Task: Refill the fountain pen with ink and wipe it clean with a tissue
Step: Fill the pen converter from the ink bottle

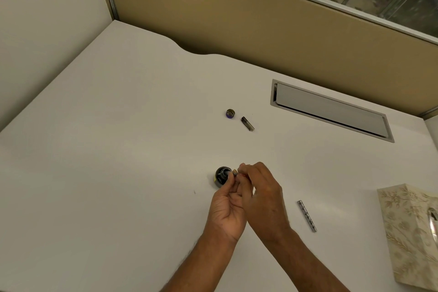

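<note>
An open black ink bottle point(221, 176) stands on the white desk point(118, 149) near its middle. My left hand point(228, 208) and my right hand point(260, 194) meet just right of the bottle, both pinching the pen's small front section point(233, 173), whose tip points into the bottle's mouth. Most of that part is hidden by my fingers. The bottle's cap point(230, 113) lies farther back, with the pen's dark cap point(247, 123) beside it. The silver pen barrel point(307, 216) lies to the right of my hands. A floral tissue box point(412, 237) sits at the right edge.
A grey cable-tray lid point(331, 110) is set into the desk at the back right. Tan partition walls point(237, 21) close off the back and left sides. The desk's right edge runs just beyond the tissue box.
</note>
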{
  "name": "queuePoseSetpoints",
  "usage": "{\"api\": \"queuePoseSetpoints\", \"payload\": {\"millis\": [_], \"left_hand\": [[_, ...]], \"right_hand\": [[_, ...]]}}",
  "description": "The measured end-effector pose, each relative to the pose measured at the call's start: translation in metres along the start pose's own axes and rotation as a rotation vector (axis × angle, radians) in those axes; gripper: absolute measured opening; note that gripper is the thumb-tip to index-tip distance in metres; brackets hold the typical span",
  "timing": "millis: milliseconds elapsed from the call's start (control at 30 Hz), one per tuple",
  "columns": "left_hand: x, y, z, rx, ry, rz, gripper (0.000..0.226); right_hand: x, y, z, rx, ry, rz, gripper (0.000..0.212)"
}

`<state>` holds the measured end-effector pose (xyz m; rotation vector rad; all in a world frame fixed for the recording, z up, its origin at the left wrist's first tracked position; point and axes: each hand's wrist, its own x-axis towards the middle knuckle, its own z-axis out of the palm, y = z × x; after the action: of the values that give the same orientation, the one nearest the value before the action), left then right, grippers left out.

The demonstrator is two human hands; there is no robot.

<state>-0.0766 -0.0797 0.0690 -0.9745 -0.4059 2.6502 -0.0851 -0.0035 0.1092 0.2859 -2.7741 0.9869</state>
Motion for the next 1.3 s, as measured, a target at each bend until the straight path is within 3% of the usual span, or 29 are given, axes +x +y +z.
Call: {"api": "queuePoseSetpoints", "payload": {"millis": [867, 1300], "left_hand": [[0.0057, -0.0027, -0.0018, 0.052, 0.033, 0.023, 0.021], [0.0037, -0.0035, -0.0006, 0.046, -0.036, 0.009, 0.027]], "right_hand": [[-0.0009, 0.0035, -0.0008, 0.053, -0.016, 0.137, 0.009], [-0.0029, 0.0073, 0.0022, 0.103, -0.007, 0.183, 0.011]]}}
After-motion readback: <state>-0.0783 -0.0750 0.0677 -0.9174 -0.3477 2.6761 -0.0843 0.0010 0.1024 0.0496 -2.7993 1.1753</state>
